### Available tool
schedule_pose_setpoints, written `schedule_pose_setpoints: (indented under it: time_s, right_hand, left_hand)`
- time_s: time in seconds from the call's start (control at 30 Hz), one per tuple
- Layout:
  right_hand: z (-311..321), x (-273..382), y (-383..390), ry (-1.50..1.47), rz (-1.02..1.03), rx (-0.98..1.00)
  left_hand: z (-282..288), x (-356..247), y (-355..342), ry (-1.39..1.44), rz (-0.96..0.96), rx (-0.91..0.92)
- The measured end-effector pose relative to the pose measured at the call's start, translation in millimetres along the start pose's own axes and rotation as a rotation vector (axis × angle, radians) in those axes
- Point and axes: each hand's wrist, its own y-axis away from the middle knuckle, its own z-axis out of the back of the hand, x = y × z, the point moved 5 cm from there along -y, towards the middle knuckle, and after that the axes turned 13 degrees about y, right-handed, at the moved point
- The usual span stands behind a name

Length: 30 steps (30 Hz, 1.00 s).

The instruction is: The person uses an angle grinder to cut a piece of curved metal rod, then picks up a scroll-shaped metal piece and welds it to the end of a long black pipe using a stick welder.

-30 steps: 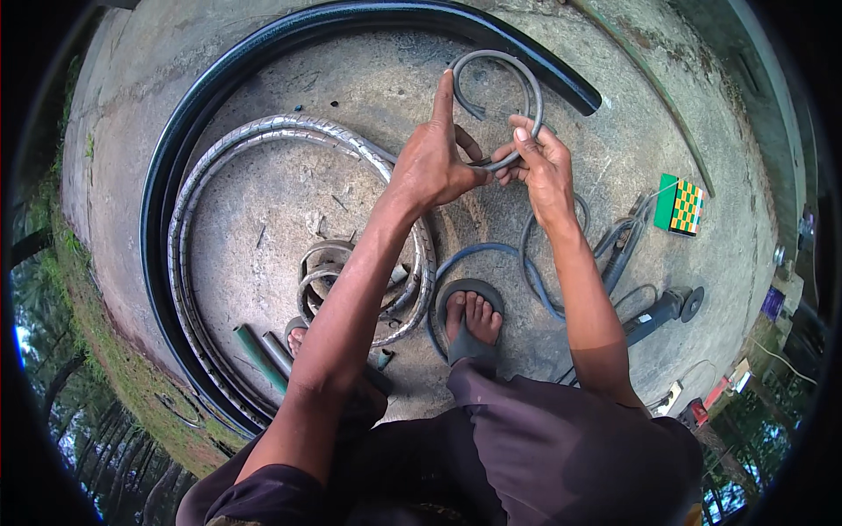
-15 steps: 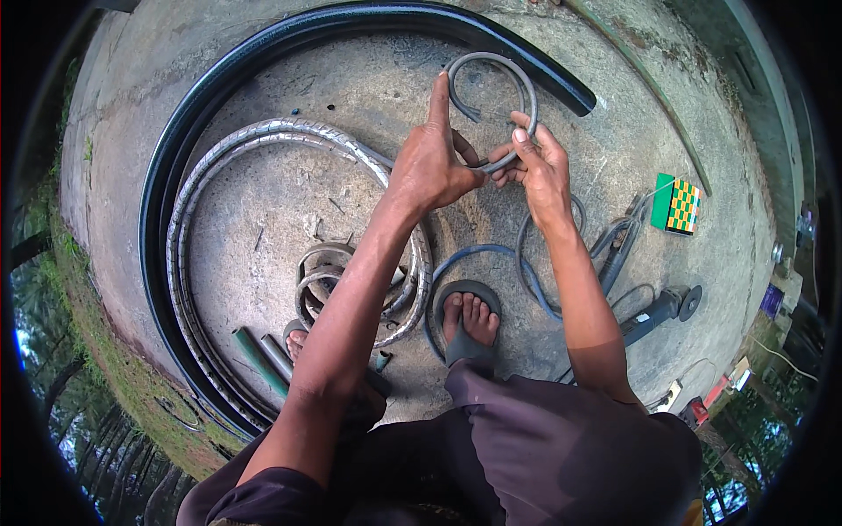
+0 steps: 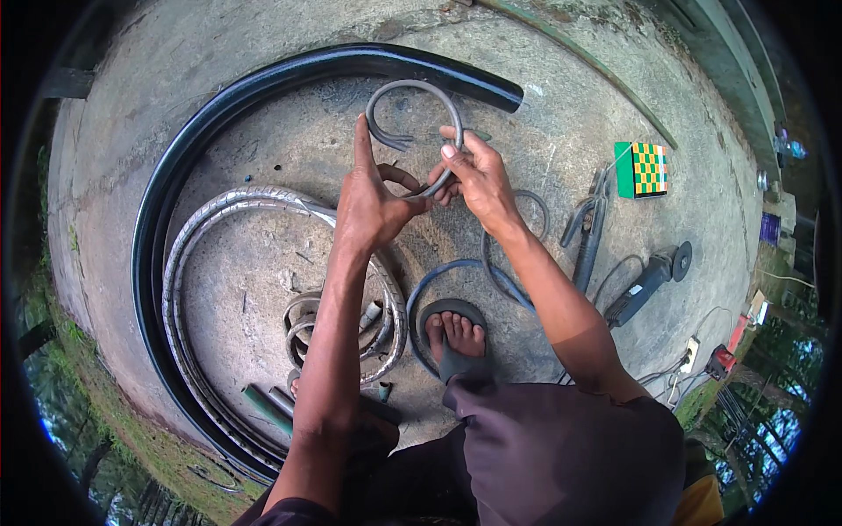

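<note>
Shifted left and lower in the head view, the grey loop (image 3: 412, 83) hangs above the concrete floor (image 3: 561, 145) — the right hand (image 3: 479, 181) pinches its side; the left hand (image 3: 372, 203), index outstretched, grips its lower bend. It looks light, springy — best held at that bend.

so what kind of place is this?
Looks like an improvised outdoor work area: an angle grinder and a curved black pipe lie on bare concrete ground, with grass along its edge.
</note>
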Motion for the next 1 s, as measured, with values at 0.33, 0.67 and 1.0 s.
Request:
schedule_pose_setpoints:
  time_s: [0.33, 0.67, 1.0]
  right_hand:
    - [-0.1, -1.1, -0.9, -0.016, 0.029, -0.031]
    - [76.5, -8.2, 49.2, 0.636, 0.148, -0.570]
    - [180.5, -55.8, 123.7, 1.333, -0.163, -0.867]
  left_hand:
    - [-2.0, -4.5, 2.4, -0.038, -0.002, -0.025]
    - [-5.0, -1.7, 4.8, -0.063, -0.086, -0.076]
    - [-6.2, 1.7, 2.5, -0.051, -0.082, -0.070]
